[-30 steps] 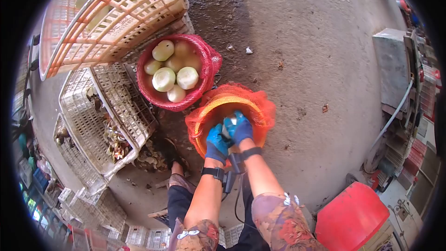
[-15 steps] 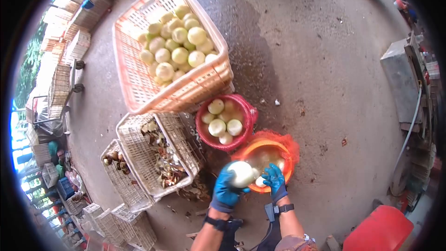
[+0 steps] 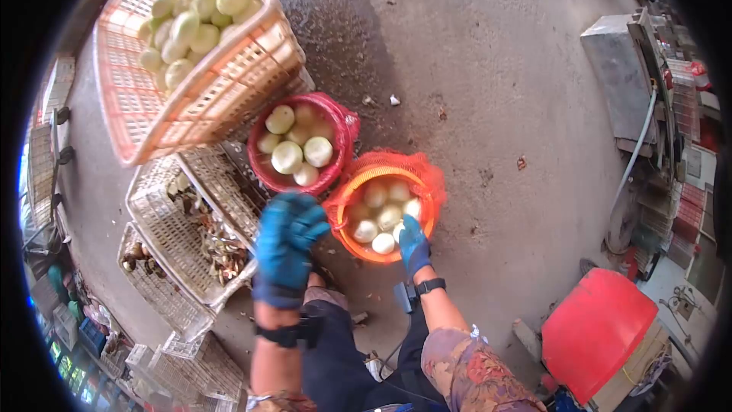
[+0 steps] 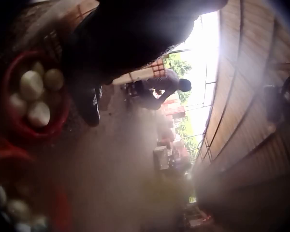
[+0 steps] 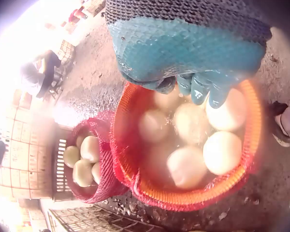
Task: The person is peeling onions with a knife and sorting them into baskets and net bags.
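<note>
My left hand point(image 3: 288, 248), in a wet blue-coated glove, is raised left of the orange tub point(image 3: 345, 238), with nothing visible in it. The left wrist view shows it only as a dark shape across the top. My right hand point(image 5: 188, 53), gloved the same way, reaches into the tub at its near right side. Its fingers curl over a round pale vegetable point(image 5: 227, 113) there. Several more pale vegetables point(image 5: 187, 166) sit in cloudy water around it. Red mesh point(image 3: 425, 175) is draped around the tub's rim.
A red tub point(image 3: 352, 126) with similar vegetables stands beyond the orange one. Farther left is a large crate point(image 3: 229, 84) heaped with greenish-white vegetables. Nearer baskets point(image 3: 202, 290) hold peelings and brown pieces. A red plastic object point(image 3: 598, 336) lies at the right.
Half a second ago, my left hand held a large pale vegetable beside the tub; now none shows in it. My right hand remains at the tub. The head view has swung back from the crate.
</note>
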Demonstrator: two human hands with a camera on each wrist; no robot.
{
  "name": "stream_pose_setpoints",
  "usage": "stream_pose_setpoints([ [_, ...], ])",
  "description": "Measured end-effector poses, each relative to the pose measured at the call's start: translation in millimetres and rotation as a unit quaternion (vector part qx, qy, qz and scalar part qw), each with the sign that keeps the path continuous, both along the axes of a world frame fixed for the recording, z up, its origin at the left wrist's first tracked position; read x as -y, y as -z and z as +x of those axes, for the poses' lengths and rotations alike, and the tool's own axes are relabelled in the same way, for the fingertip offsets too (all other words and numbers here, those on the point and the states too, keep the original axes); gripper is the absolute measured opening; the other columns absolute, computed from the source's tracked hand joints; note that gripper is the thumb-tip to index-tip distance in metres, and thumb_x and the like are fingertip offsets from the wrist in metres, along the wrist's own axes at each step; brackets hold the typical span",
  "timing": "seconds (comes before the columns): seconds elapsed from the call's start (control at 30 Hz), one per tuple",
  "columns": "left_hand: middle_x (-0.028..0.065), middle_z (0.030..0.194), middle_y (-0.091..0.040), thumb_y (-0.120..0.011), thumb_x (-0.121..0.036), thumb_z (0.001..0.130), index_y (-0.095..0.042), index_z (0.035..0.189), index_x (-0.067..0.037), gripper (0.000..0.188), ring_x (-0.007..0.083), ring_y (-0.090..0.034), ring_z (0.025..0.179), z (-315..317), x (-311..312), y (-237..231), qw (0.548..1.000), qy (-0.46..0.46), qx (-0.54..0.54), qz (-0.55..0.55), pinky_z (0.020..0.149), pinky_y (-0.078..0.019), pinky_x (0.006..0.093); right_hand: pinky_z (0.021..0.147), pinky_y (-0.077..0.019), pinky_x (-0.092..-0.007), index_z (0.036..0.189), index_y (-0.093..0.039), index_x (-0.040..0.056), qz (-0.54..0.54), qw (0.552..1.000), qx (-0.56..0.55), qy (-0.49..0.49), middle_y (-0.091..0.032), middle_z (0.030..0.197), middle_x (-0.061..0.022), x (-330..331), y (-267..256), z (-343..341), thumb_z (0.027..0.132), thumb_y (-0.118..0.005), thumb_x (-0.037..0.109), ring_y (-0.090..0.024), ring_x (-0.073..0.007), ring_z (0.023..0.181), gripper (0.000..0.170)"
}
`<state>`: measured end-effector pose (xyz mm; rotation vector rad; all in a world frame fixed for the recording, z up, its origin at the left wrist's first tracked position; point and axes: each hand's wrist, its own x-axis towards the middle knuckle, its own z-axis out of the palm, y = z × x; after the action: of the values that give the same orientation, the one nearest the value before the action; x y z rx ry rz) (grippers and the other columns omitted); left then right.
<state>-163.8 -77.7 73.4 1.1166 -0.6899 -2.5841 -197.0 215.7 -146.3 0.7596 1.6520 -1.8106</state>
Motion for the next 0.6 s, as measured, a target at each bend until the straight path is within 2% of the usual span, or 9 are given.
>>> stream_pose_setpoints([
  [0.03, 0.0133, 0.116, -0.062, -0.056, -0.033, 0.094, -0.057, 0.123, -0.008, 0.037, 0.0295, -0.064, 0.098, 3, -38, 34, 0.995, 0.002, 0.099, 0.031, 0.084, -0.0533, 0.0427, 0.087, -0.0474, -0.0277, 0.130, -0.052, -0.0012, -0.153, 0.963, 0.126, 0.183, -0.059, 0.114, -0.0074, 2, 2, -17, 0.094, -0.050, 0.002, -0.054, -0.0158, 0.103, 0.036],
  [0.1, 0.0091, 0.121, -0.058, -0.060, -0.035, 0.092, -0.059, 0.120, -0.008, 0.039, 0.0231, -0.057, 0.110, 16, -106, 103, 0.972, 0.027, 0.225, 0.069, 0.084, -0.0486, 0.0383, 0.099, -0.0407, -0.0275, 0.135, -0.048, -0.0005, -0.067, 0.988, 0.120, 0.069, -0.055, 0.126, -0.0049, 11, 0, -35, 0.097, -0.046, 0.009, -0.049, -0.0151, 0.117, 0.039],
  [0.13, 0.0072, 0.125, -0.055, -0.059, -0.038, 0.093, -0.058, 0.122, -0.007, 0.042, 0.0204, -0.052, 0.115, 13, -127, 120, 0.955, 0.068, 0.287, 0.021, 0.087, -0.0459, 0.0387, 0.100, -0.0423, -0.0329, 0.135, -0.047, -0.0008, 0.108, 0.962, -0.102, -0.228, -0.057, 0.127, -0.0103, -13, 54, -19, 0.096, -0.046, 0.016, -0.052, -0.0227, 0.119, 0.043],
  [0.17, 0.0069, 0.123, -0.057, -0.057, -0.041, 0.094, -0.056, 0.123, -0.006, 0.046, 0.0212, -0.056, 0.108, 21, -151, 159, 0.947, 0.070, 0.298, -0.101, 0.088, -0.0454, 0.0387, 0.099, -0.0430, -0.0345, 0.136, -0.046, -0.0006, 0.180, 0.925, -0.112, -0.314, -0.058, 0.126, -0.0137, -10, 47, -25, 0.096, -0.047, 0.019, -0.054, -0.0258, 0.118, 0.044],
  [0.23, 0.0055, 0.115, -0.060, -0.055, -0.045, 0.094, -0.057, 0.121, -0.006, 0.046, 0.0202, -0.059, 0.100, 22, -178, 213, 0.940, 0.013, 0.334, -0.069, 0.084, -0.0482, 0.0382, 0.098, -0.0443, -0.0376, 0.136, -0.044, 0.0000, 0.309, 0.813, -0.126, -0.477, -0.058, 0.125, -0.0204, 18, 12, -53, 0.094, -0.049, 0.024, -0.057, -0.0320, 0.115, 0.049],
  [0.27, 0.0071, 0.117, -0.059, -0.055, -0.044, 0.095, -0.055, 0.124, -0.003, 0.050, 0.0200, -0.058, 0.101, 14, -178, 215, 0.933, 0.006, 0.357, -0.038, 0.085, -0.0476, 0.0369, 0.092, -0.0474, -0.0404, 0.131, -0.050, 0.0003, 0.293, 0.831, -0.197, -0.429, -0.058, 0.120, -0.0268, 21, 22, -46, 0.092, -0.052, 0.033, -0.059, -0.0379, 0.109, 0.051],
  [0.37, 0.0096, 0.119, -0.058, -0.054, -0.044, 0.095, -0.051, 0.129, 0.002, 0.058, 0.0192, -0.057, 0.099, -4, -169, 235, 0.921, -0.002, 0.388, 0.023, 0.085, -0.0467, 0.0345, 0.088, -0.0480, -0.0408, 0.122, -0.058, 0.0001, 0.254, 0.781, -0.027, -0.570, -0.061, 0.117, -0.0249, 25, 43, -76, 0.092, -0.053, 0.034, -0.059, -0.0374, 0.108, 0.046],
  [0.4, 0.0089, 0.117, -0.059, -0.054, -0.045, 0.095, -0.052, 0.128, 0.002, 0.057, 0.0187, -0.057, 0.097, -1, -167, 247, 0.926, 0.001, 0.376, 0.028, 0.083, -0.0470, 0.0348, 0.090, -0.0470, -0.0422, 0.104, -0.069, 0.0006, 0.251, 0.817, -0.021, -0.519, -0.068, 0.103, -0.0215, 23, 61, -74, 0.090, -0.057, 0.036, -0.063, -0.0378, 0.101, 0.040],
  [0.6, 0.0099, 0.120, -0.063, -0.052, -0.047, 0.094, -0.057, 0.125, -0.009, 0.049, 0.0275, -0.064, 0.104, 0, -170, 282, 0.958, -0.076, 0.226, 0.157, 0.091, -0.0515, 0.0440, 0.083, -0.0487, -0.0360, 0.103, -0.069, 0.0013, -0.011, 0.938, 0.065, -0.340, -0.070, 0.099, -0.0144, 26, 47, -86, 0.093, -0.057, 0.041, -0.065, -0.0223, 0.093, 0.042],
])
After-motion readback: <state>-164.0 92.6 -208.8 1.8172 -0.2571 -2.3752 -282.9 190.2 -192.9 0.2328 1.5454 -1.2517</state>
